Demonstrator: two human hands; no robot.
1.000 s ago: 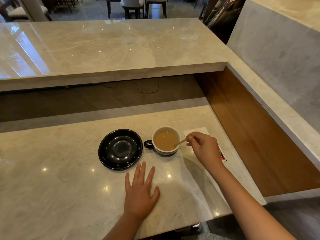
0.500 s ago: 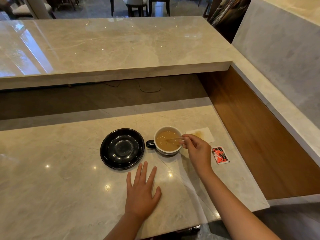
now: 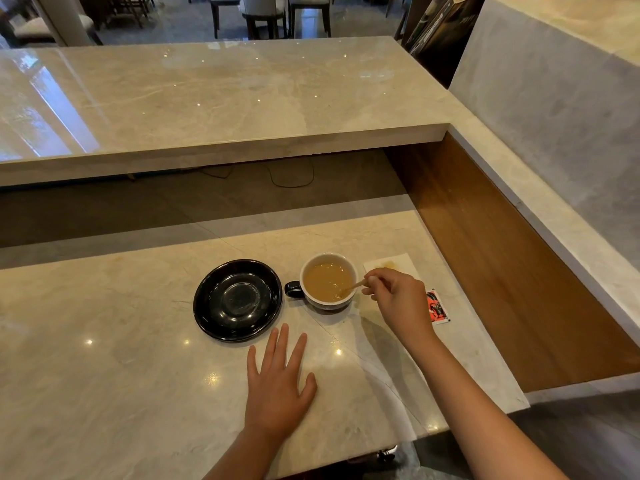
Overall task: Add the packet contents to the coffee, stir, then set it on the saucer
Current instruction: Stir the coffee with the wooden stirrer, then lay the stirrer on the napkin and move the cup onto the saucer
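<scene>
A white-lined cup with a black handle [image 3: 328, 281] stands on the marble counter, full of light brown coffee. My right hand [image 3: 398, 299] is just right of it, pinching a thin wooden stirrer [image 3: 353, 286] whose tip dips into the coffee. The black saucer [image 3: 237, 299] lies empty to the cup's left, close to the handle but apart from it. A red and black packet [image 3: 437, 306] lies flat on the counter, partly hidden behind my right hand. My left hand [image 3: 277, 386] rests flat on the counter in front of the saucer, fingers spread, holding nothing.
A white napkin [image 3: 391, 264] with a brown stain lies behind my right hand. A raised marble bar top [image 3: 221, 98] runs across the back. A wooden side panel [image 3: 502, 254] bounds the counter on the right, and the counter's front edge is near my arms.
The stirrer has swung round in the cup while my right hand shifted slightly. The packet is again partly covered by that hand. My left hand, the cup and the saucer have stayed in place.
</scene>
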